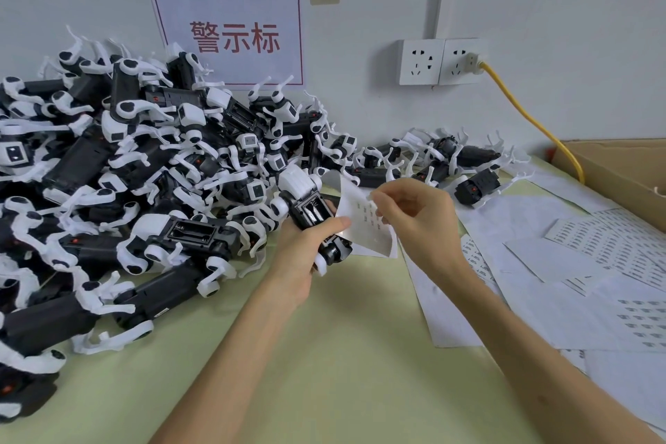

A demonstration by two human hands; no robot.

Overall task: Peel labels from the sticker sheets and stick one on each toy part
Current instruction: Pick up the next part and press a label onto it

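My left hand (306, 245) grips a black and white toy part (310, 205), held tilted with its black underside facing me. Its thumb also pins the lower edge of a small white sticker sheet (364, 223) against the toy. My right hand (414, 213) pinches at the sheet's upper part with thumb and fingertips, where rows of small printed labels show. Whether a label is lifted off I cannot tell.
A big heap of black and white toy parts (119, 173) covers the left of the green table (342, 353). A smaller group of toy parts (432, 159) lies at the back. Loose sticker sheets (594, 274) spread on the right beside a cardboard box (627, 169). A yellow cable (529, 115) runs from the wall socket (443, 61).
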